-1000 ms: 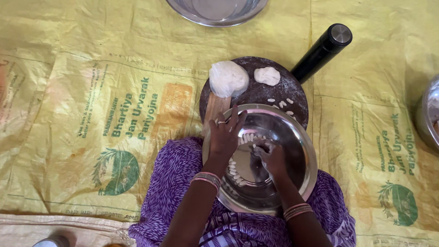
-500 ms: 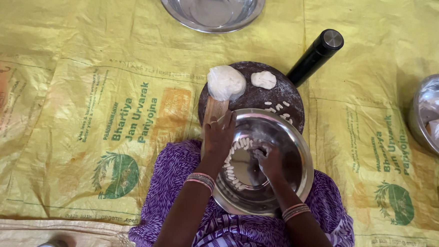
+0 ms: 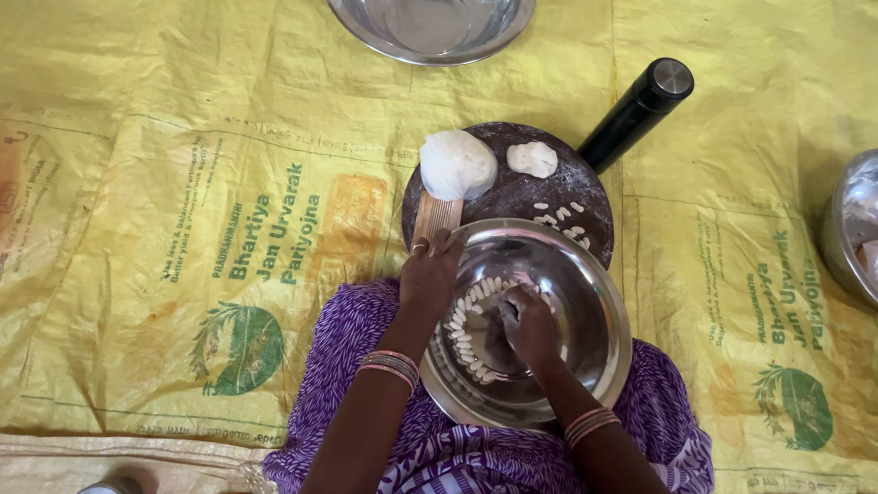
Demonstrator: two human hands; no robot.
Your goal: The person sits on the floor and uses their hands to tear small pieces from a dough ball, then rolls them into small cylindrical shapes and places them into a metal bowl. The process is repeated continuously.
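Note:
A steel bowl point(image 3: 606, 316) rests on my lap, over purple patterned cloth. Small white dough pieces point(image 3: 463, 330) lie in a curved row along its left inner side. My left hand point(image 3: 427, 276) grips the bowl's far left rim, with a ring on one finger. Inside the bowl, my right hand point(image 3: 530, 327) has its fingers bunched and pointing down next to the pieces; what is under the fingertips is hidden. Both wrists wear bangles.
Just beyond the bowl lies a round dark board point(image 3: 552, 198) with a big dough ball point(image 3: 456, 165), a small lump point(image 3: 532, 159) and scattered bits. A ridged wooden tool point(image 3: 438, 215), a black cylinder point(image 3: 636, 112) and two steel bowls point(image 3: 426, 16) point(image 3: 875, 230) sit on the yellow sack mat point(image 3: 163, 162).
My right hand has shifted a little inside the bowl, toward its middle. My left hand has stayed on the rim. More of the row of dough pieces shows now.

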